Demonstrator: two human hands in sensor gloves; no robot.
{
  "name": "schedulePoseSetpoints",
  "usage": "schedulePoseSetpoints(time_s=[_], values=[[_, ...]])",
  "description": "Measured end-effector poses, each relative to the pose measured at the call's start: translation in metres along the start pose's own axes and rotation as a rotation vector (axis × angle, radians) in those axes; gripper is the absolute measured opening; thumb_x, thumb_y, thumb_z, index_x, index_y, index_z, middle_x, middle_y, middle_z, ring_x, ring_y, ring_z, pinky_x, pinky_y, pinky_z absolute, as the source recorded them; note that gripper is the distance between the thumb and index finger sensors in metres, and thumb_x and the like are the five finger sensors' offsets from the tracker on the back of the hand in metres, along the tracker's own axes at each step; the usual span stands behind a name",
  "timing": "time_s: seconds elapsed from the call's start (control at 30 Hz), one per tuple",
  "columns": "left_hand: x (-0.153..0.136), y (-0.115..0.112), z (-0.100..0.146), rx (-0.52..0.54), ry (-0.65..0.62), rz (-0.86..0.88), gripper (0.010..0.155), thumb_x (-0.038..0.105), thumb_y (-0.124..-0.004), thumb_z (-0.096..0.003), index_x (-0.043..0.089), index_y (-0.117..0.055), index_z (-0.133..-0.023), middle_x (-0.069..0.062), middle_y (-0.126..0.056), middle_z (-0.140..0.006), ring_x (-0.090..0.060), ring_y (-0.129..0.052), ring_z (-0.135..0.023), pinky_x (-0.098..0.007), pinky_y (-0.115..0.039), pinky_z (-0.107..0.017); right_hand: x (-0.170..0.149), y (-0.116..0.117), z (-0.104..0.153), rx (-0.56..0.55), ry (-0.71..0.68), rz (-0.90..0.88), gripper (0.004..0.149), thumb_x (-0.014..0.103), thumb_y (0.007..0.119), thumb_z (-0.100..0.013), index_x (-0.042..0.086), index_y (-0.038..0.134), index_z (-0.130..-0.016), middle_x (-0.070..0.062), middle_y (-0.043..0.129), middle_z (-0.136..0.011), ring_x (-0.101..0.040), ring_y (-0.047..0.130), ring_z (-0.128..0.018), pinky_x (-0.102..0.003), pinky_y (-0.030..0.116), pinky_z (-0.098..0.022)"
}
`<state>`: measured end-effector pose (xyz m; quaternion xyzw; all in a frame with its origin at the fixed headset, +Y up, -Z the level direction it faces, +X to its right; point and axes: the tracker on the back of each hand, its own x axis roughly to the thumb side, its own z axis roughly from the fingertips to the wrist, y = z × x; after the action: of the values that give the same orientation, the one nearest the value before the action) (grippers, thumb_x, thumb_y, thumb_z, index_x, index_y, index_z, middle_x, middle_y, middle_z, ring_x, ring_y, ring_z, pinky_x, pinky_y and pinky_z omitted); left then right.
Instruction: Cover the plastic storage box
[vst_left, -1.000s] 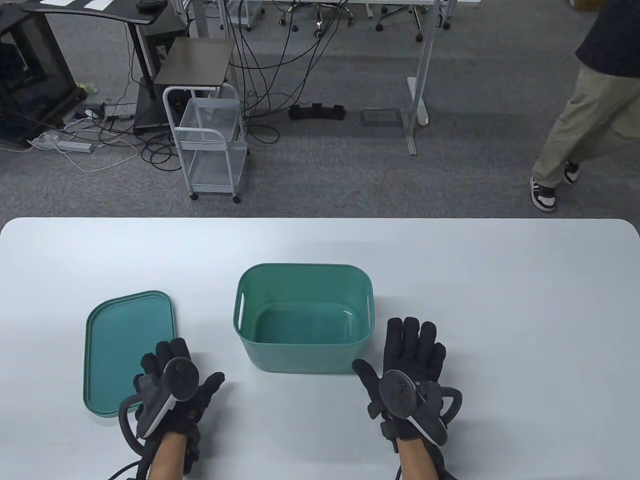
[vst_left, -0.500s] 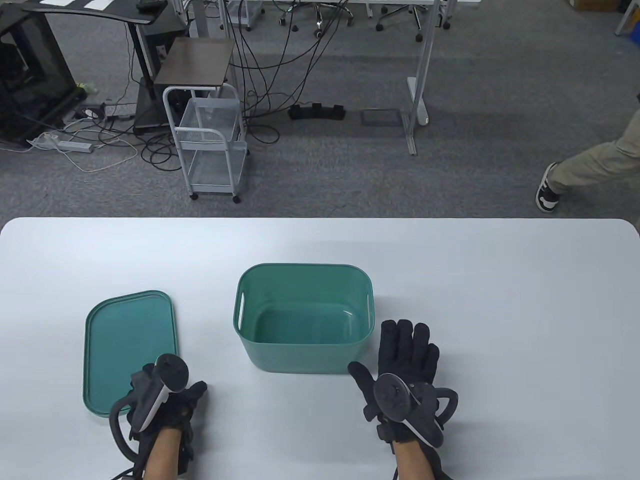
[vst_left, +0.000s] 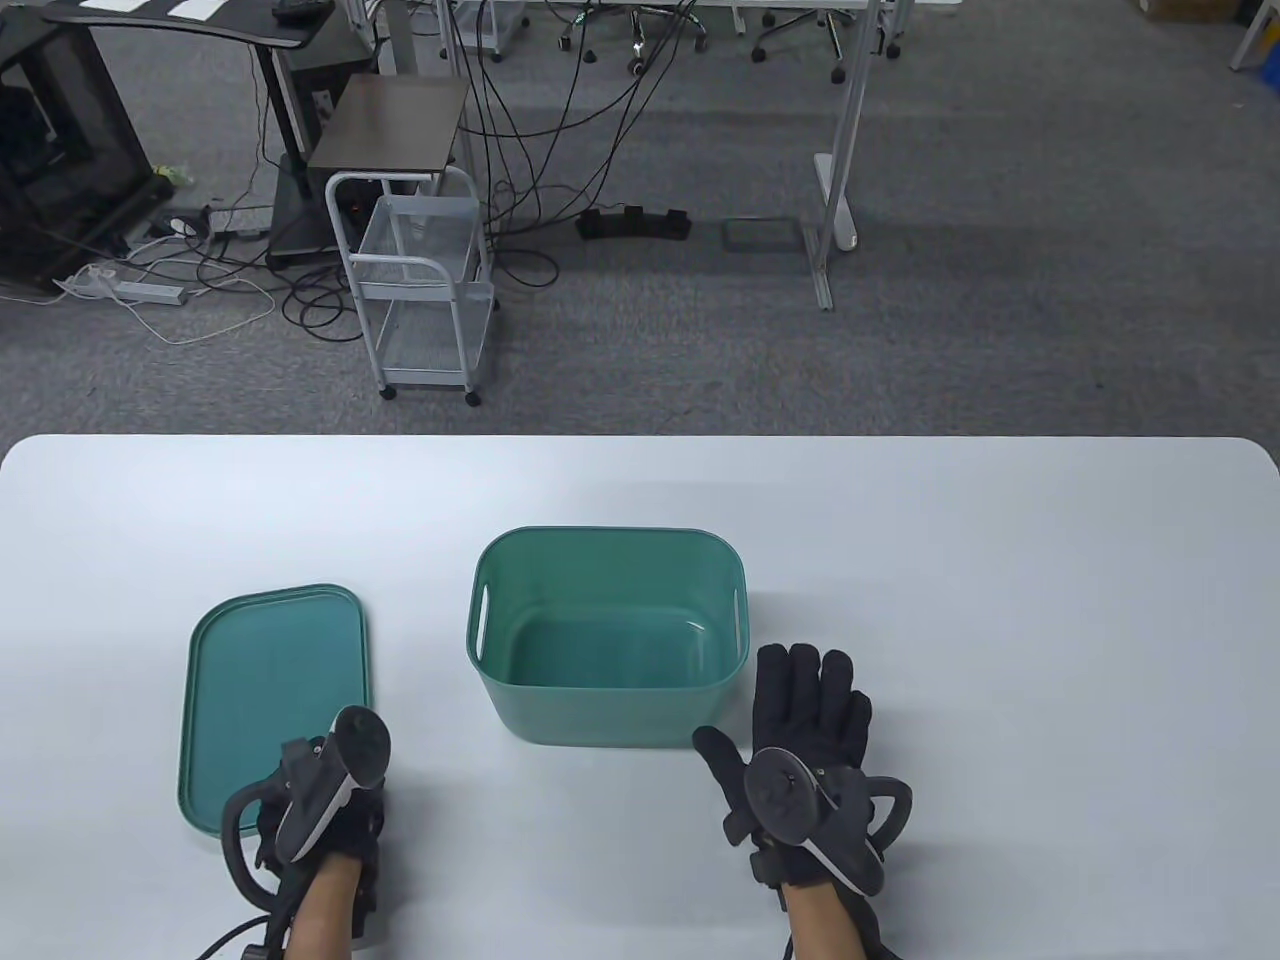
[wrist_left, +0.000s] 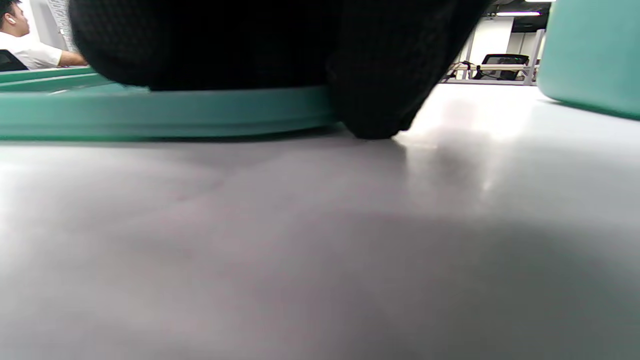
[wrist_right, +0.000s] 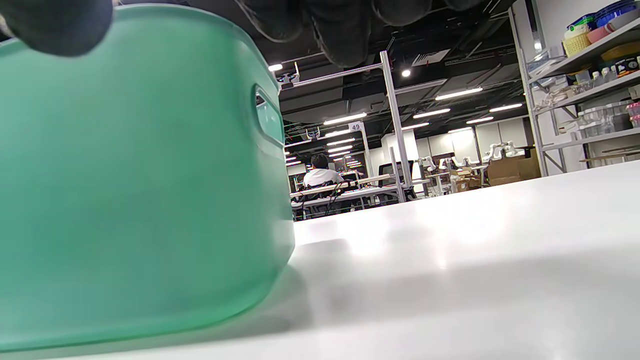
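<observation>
The open green plastic storage box stands mid-table; it also shows in the right wrist view and at the right edge of the left wrist view. Its flat green lid lies on the table to the left, and is seen edge-on in the left wrist view. My left hand grips the lid's near right corner, fingers curled over the rim, one fingertip down on the table. My right hand lies open and flat, fingers spread, next to the box's near right corner.
The white table stretches to the right and behind the box. Past its far edge is grey carpet with a white wire cart, cables and desk legs.
My left hand curled its fingers onto the lid's near corner and the lid slid a little to the right. My right hand drew slightly back and left. A person walked out at right.
</observation>
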<state>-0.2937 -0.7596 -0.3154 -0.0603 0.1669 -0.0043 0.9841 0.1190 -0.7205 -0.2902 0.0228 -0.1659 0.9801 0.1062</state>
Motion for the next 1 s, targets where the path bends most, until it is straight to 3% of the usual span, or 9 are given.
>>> schedulePoseSetpoints(time_s=[0.13,0.2,0.53,0.73,0.83,1.0], values=[[0.007,0.003,0.003,0.008,-0.002,-0.029,0.046,0.04,-0.093,-0.0429,0.014,-0.084,-0.08,-0.011,-0.09,-0.076,-0.036,-0.094,-0.064,-0.049,-0.081,-0.051,0.0,0.001,0.0,0.011,0.005,-0.01,0.096,0.073,0.06,-0.046,0.01,0.037,-0.115,-0.028,0.046,-0.12,-0.054,0.034,-0.107,-0.068,0.039,-0.07],[0.009,0.007,0.006,0.067,0.007,-0.042,0.048,0.041,-0.095,-0.0409,0.015,-0.083,-0.08,-0.011,-0.09,-0.074,-0.034,-0.095,-0.062,-0.048,-0.081,-0.049,-0.001,0.001,0.0,0.009,0.005,-0.007,0.096,0.073,0.06,-0.046,0.01,0.038,-0.115,-0.028,0.046,-0.12,-0.054,0.034,-0.107,-0.068,0.039,-0.07],[-0.007,0.051,0.038,0.656,0.007,0.141,0.046,0.038,-0.099,-0.0372,0.017,-0.084,-0.075,-0.007,-0.092,-0.067,-0.028,-0.101,-0.052,-0.042,-0.087,-0.039,-0.002,0.0,0.0,0.008,0.015,-0.014,0.095,0.073,0.06,-0.047,0.01,0.038,-0.115,-0.028,0.046,-0.12,-0.054,0.034,-0.107,-0.068,0.039,-0.07],[-0.012,0.064,0.057,0.884,-0.043,0.226,0.044,0.038,-0.096,-0.0379,0.025,-0.079,-0.076,-0.001,-0.088,-0.073,-0.023,-0.099,-0.064,-0.039,-0.089,-0.049,-0.004,0.0,0.0,0.002,0.025,-0.02,0.095,0.073,0.06,-0.047,0.01,0.038,-0.115,-0.027,0.046,-0.12,-0.054,0.034,-0.107,-0.068,0.039,-0.07],[-0.011,0.069,0.064,0.935,-0.092,0.316,0.042,0.035,-0.095,-0.0386,0.029,-0.076,-0.076,0.003,-0.085,-0.078,-0.02,-0.097,-0.075,-0.039,-0.088,-0.062,-0.005,-0.001,0.002,-0.009,0.03,-0.027,0.095,0.073,0.06,-0.047,0.01,0.038,-0.115,-0.027,0.047,-0.12,-0.054,0.035,-0.107,-0.068,0.04,-0.07],[-0.006,0.082,0.08,1.039,-0.178,0.4,0.041,0.032,-0.095,-0.0374,0.035,-0.074,-0.073,0.01,-0.082,-0.081,-0.013,-0.094,-0.083,-0.036,-0.087,-0.068,-0.007,-0.001,0.002,-0.014,0.035,-0.053,0.095,0.072,0.06,-0.047,0.01,0.038,-0.115,-0.027,0.047,-0.12,-0.054,0.035,-0.107,-0.067,0.04,-0.07]])
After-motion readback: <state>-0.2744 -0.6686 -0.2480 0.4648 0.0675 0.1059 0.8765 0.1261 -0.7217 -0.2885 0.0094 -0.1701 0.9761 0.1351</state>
